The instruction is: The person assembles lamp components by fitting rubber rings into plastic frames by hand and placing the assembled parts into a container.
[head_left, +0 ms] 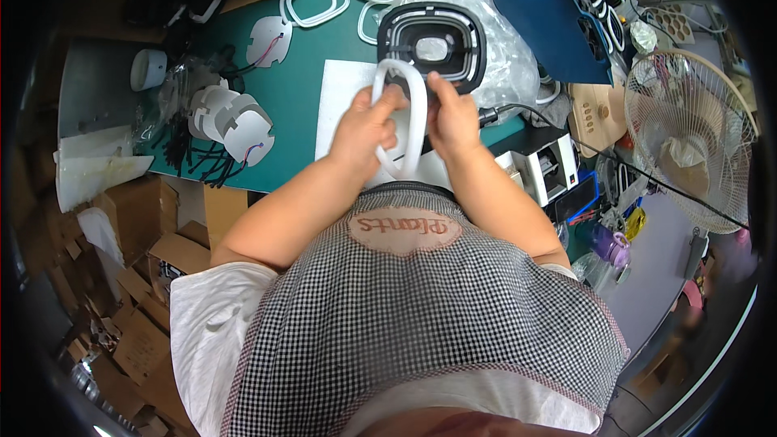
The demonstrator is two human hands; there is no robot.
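Note:
My left hand point(366, 125) is closed on a white rounded-square ring point(418, 117), its fingers reaching through the opening. The ring is tilted nearly edge-on in front of my apron. My right hand point(456, 119) grips the near edge of a black rounded-square housing point(472, 44), the thumb on its rim. The housing's open side faces me, showing a stepped inner rim and a pale opening in the middle. Part of the ring overlaps the housing's near left corner; whether they touch, I cannot tell. Beneath my hands lies a white sheet point(333, 105) on the green table mat point(298, 85).
Several white rings point(316, 2) are heaped at the back, beside clear plastic bags point(508, 40). Pale plates with wires point(231, 121) lie at left. A blue bin point(546, 20) stands back right, a fan point(688, 133) farther right. A black cable point(623, 160) crosses the right side.

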